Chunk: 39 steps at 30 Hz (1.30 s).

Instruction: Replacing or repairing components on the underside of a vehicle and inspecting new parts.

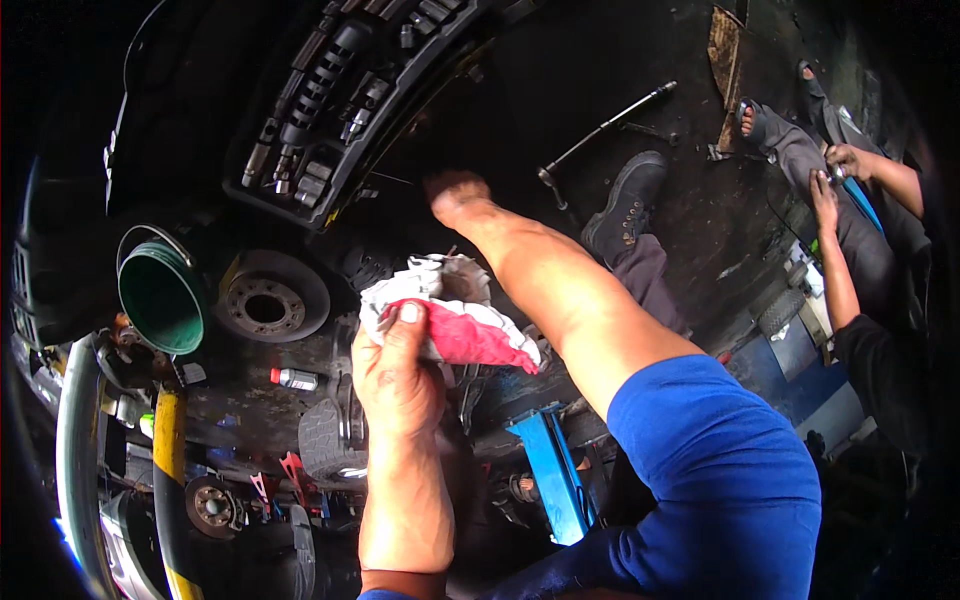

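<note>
My left hand (400, 375) grips a crumpled red and white rag (455, 325), its thumb pressed on the cloth. My right arm stretches away across the view, and my right hand (458, 195) is smeared by motion, with its fingers lost in the dark. It is nearest to the edge of an open socket set case (325, 205), where rows of metal sockets (315, 180) lie in moulded slots. To the right of that hand, a long-handled ratchet wrench (605, 130) rests on the dark floor.
A green bucket (165, 295) stands at left beside a round brake drum (268, 302). Below are a small bottle with a red cap (296, 378), a yellow and black post (170, 470) and a blue metal stand (552, 470). A co-worker's hands (835, 180) show at far right.
</note>
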Available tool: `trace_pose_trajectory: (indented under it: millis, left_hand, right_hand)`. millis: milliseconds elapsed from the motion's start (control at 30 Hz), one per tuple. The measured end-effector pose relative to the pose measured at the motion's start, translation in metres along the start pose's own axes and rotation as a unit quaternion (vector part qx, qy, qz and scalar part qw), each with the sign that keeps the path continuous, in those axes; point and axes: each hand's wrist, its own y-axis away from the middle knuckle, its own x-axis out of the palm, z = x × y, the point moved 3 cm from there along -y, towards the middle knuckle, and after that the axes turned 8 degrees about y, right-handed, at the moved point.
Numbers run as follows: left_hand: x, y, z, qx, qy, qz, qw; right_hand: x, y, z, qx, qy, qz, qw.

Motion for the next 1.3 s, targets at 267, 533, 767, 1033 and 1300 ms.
trace_pose_trajectory:
  millis: [267, 533, 767, 1033, 1300]
  left_hand:
    - [-0.006, -0.008, 0.001, 0.038, -0.022, -0.03, 0.999]
    - [-0.004, -0.019, 0.041, -0.056, -0.097, -0.012, 0.994]
    - [0.02, -0.017, 0.08, -0.052, -0.16, -0.001, 0.986]
    - [0.019, -0.028, 0.059, 0.095, -0.197, -0.042, 0.975]
    - [-0.011, -0.048, -0.007, 0.154, -0.065, -0.103, 0.981]
  right_hand:
    - [-0.019, 0.047, -0.027, -0.015, -0.083, 0.11, 0.99]
    - [-0.07, 0.181, -0.051, -0.071, -0.469, 0.064, 0.878]
    - [-0.102, 0.237, -0.038, -0.177, -0.387, 0.105, 0.899]
    - [-0.064, 0.292, -0.043, -0.134, -0.558, 0.279, 0.77]
    - [-0.081, 0.238, -0.057, -0.092, -0.592, 0.082, 0.796]
